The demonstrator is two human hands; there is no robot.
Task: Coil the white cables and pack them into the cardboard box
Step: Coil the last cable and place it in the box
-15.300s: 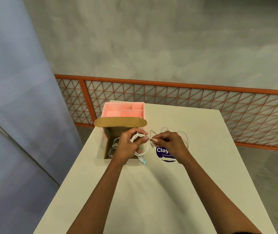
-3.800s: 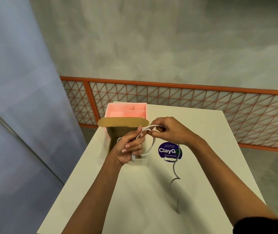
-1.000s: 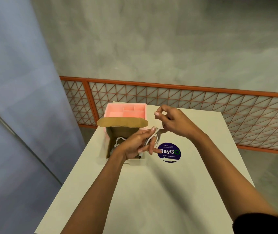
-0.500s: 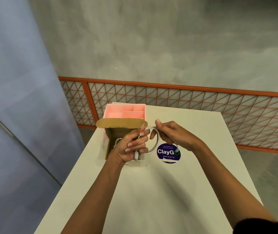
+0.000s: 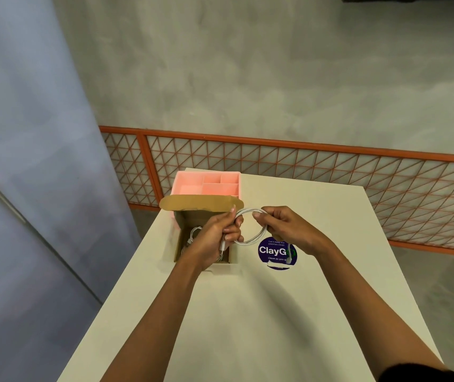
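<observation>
**One cable almost rolled up**

The left hand (image 5: 215,238) and the right hand (image 5: 286,230) both pinch a white cable (image 5: 248,242). It is bent into a round loop, held up just beside the open cardboard box (image 5: 192,216). One loose end hangs over the purple sticker (image 5: 272,250) on the worktop (image 5: 248,312). More cable (image 5: 192,232) already lies inside the box. This loop looks nearly done. What is left is to tuck the end in and drop the loop into the box.

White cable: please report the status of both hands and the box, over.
Left hand grips white cable coil by the open cardboard box. Right hand pinches the loop. Another cable lies inside; no obstacle seen.
</observation>
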